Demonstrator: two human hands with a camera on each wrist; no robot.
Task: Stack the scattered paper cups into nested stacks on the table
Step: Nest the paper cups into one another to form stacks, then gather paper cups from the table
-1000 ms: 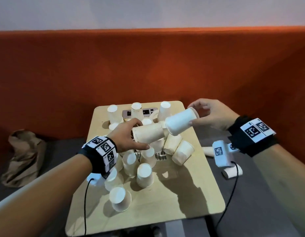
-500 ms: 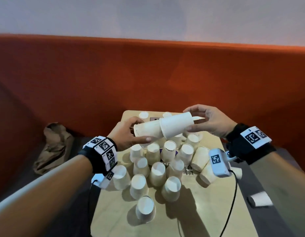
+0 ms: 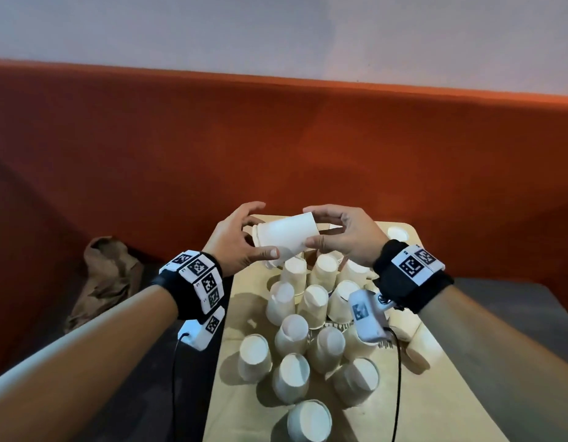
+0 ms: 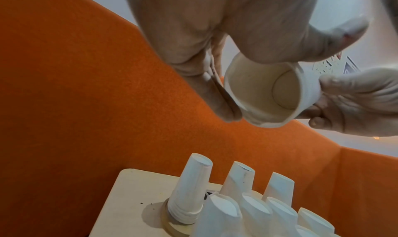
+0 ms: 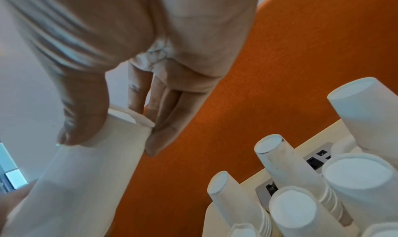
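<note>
A: Behind both hands stands an orange padded wall (image 3: 276,148), with a pale wall above it. Below the hands sits a small light wooden table with rounded corners (image 3: 461,409).

B: And the hands?

A: The left hand (image 3: 235,244) and the right hand (image 3: 346,237) hold a nested pair of white paper cups (image 3: 286,237) lying sideways in the air between them. The left fingers curl round the open-mouth end; the right thumb and fingers pinch the closed base end.

B: Where are the others?

A: Directly beneath the hands, upside-down white paper cups (image 3: 295,333) crowd the tabletop, many touching. Some are short nested stacks (image 4: 189,193).

B: Room to move?

A: The held cups hang clear above the standing ones. Bare wood shows under the right forearm, along the table's right edge. A crumpled brown paper bag (image 3: 107,275) lies left of the left wrist, off the table.
</note>
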